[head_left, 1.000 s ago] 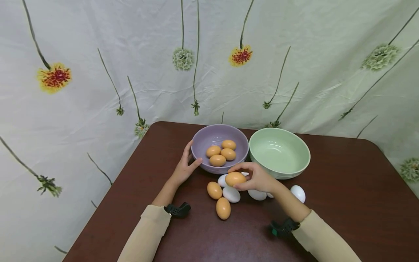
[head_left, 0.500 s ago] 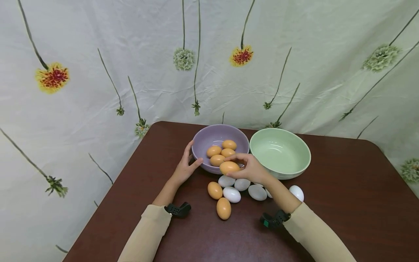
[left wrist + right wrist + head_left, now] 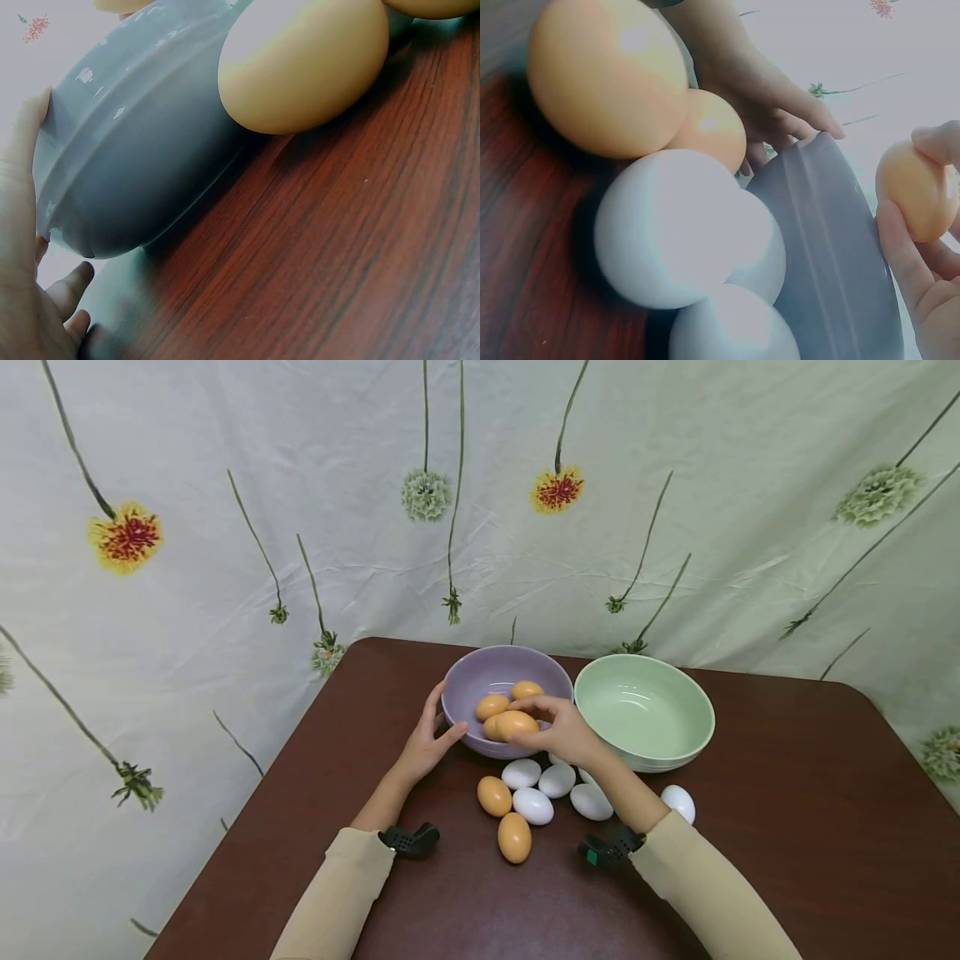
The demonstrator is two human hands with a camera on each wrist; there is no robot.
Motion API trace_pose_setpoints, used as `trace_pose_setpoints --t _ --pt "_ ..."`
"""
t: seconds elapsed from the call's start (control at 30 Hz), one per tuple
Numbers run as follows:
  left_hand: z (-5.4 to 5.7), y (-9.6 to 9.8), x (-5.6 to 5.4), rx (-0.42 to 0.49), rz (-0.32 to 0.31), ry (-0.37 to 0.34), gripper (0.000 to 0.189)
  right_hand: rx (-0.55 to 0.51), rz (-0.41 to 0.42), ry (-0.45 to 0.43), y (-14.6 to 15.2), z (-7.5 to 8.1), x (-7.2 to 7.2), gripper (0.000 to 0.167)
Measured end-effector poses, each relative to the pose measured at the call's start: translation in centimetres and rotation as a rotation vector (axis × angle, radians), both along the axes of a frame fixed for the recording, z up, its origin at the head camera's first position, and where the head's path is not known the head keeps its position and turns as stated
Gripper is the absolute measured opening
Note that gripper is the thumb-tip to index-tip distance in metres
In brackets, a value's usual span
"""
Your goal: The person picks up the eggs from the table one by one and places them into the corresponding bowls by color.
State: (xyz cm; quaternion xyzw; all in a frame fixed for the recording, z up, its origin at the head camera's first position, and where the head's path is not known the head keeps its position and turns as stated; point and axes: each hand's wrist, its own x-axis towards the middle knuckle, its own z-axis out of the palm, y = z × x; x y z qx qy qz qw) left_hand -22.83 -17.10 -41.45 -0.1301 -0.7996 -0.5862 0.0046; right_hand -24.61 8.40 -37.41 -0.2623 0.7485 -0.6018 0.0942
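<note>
My right hand [image 3: 564, 731] pinches a brown egg [image 3: 517, 724] between thumb and fingers, over the near side of the purple bowl [image 3: 480, 670]. In the right wrist view, this egg [image 3: 909, 187] shows above the bowl's rim. Other brown eggs [image 3: 492, 706] lie inside the bowl, partly hidden by the held egg and hand. My left hand [image 3: 426, 742] rests on the bowl's left side, thumb at the near rim and fingers spread along the outside. In the left wrist view, its thumb touches the bowl's wall [image 3: 142, 135].
A pale green bowl [image 3: 637, 697] stands right of the purple one. In front of the bowls lie several white eggs [image 3: 533, 807] and two brown eggs [image 3: 514, 838]. One white egg [image 3: 678, 802] sits apart at the right, partly behind my right forearm. A flower-print cloth [image 3: 360, 510] hangs behind the table.
My right hand has carried the brown egg up and left, from over the white eggs to over the purple bowl. My left hand has stayed at the bowl.
</note>
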Motion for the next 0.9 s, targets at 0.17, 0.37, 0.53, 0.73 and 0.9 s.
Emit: trace_pose_setpoints --t 0.17,0.37,0.53,0.73,0.9 --pt "0.0 0.0 0.0 -0.002 -0.002 -0.002 0.078 0.017 -0.019 -0.003 -0.4 0.2 -0.5 0.039" --pt "0.0 0.0 0.0 -0.007 -0.001 -0.006 0.079 0.060 -0.022 0.014 -1.3 0.0 -1.6 0.040" --pt "0.2 -0.1 0.1 -0.012 0.004 -0.008 0.078 0.119 -0.018 0.050 -2.4 -0.2 -2.5 0.041" --pt "0.3 0.0 0.2 -0.009 0.002 -0.015 0.078 0.217 -0.014 0.062 -3.0 -0.2 -2.8 0.039" --pt "0.2 0.0 0.1 -0.008 0.002 -0.022 0.079 0.301 0.009 0.098 -2.9 -0.2 -2.9 0.038"
